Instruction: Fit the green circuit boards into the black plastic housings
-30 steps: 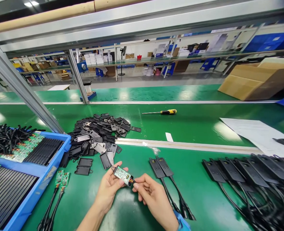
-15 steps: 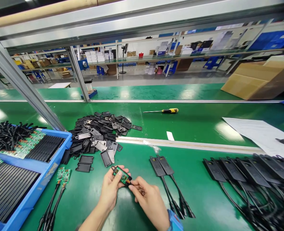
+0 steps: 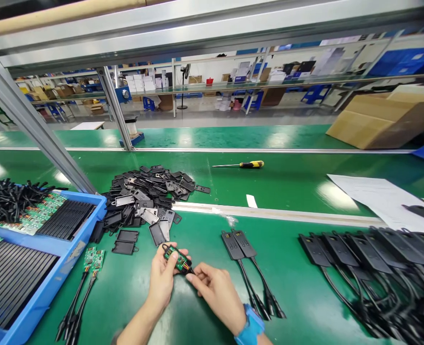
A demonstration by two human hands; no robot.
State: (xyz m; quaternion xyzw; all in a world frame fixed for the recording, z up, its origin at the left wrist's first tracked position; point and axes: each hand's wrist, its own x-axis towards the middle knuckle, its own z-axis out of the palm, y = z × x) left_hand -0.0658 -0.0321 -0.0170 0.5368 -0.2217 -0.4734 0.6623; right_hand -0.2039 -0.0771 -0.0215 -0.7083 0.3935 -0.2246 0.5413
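1. Left hand: grasps a green circuit board in a black casing half, thumb pressed on the board; this piece is held above the near middle of the green bench.
2. Right hand: thumb and fingertips pinch the black cable at the board's wired end.
3. Stage of this piece: the board appears seated or nearly so, while its face is uncovered; the cable seems to be being settled, and closing looks undone.
4. Apparently done: two closed black units with cables lie just right of the hands, and a row of similar units lies farther right.
5. Apparently left: two bare wired boards lie to the left, beside a blue bin holding more boards.
6. Casing parts remaining: a large heap of loose casing pieces lies beyond the hands, to the left, with two separate pieces nearer.
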